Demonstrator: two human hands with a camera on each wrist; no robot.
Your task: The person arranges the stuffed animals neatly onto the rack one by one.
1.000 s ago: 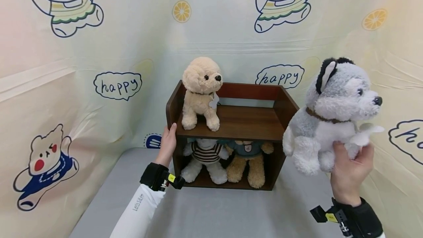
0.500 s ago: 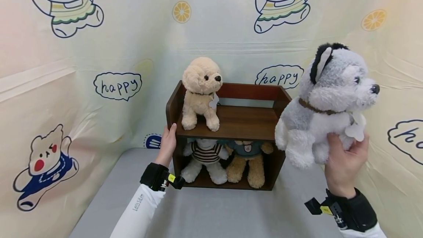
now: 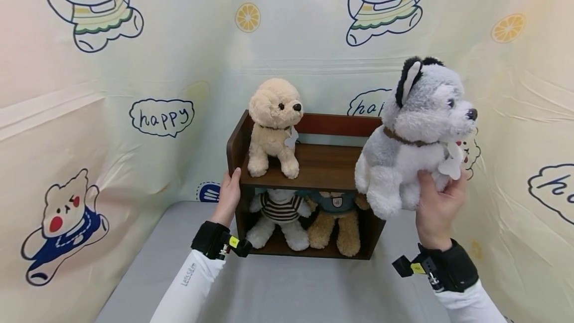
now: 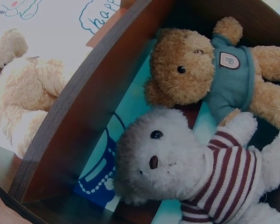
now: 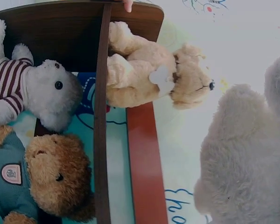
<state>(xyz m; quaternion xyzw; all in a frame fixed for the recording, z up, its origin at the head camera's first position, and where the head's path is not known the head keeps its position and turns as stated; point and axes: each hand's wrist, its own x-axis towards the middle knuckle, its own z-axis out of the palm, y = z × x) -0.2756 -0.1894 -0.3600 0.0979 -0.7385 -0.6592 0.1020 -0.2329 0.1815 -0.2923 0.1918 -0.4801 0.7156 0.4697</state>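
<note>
My right hand [image 3: 439, 211] grips a grey and white plush husky [image 3: 412, 128] by its lower front, beside the white tag. It is in the air, overlapping the right end of a dark wooden two-tier shelf [image 3: 334, 166]. Blurred grey-white fur of the husky [image 5: 252, 163] fills the right of the right wrist view. With the thumb over its front edge, my left hand [image 3: 227, 197] holds the shelf's left side panel. On the upper board, at the left, sits a cream plush dog [image 3: 272, 148] with a white tag.
The lower tier holds a white plush bear [image 4: 154, 154] in a striped top and a brown teddy bear [image 4: 186, 70] in a teal shirt. A grey tabletop [image 3: 296, 288] lies under the shelf. Printed cloth [image 3: 287, 54] hangs behind and at both sides.
My right hand has carried the husky left and slightly up, from beside the shelf to over its right end. My left hand has stayed on the side panel.
</note>
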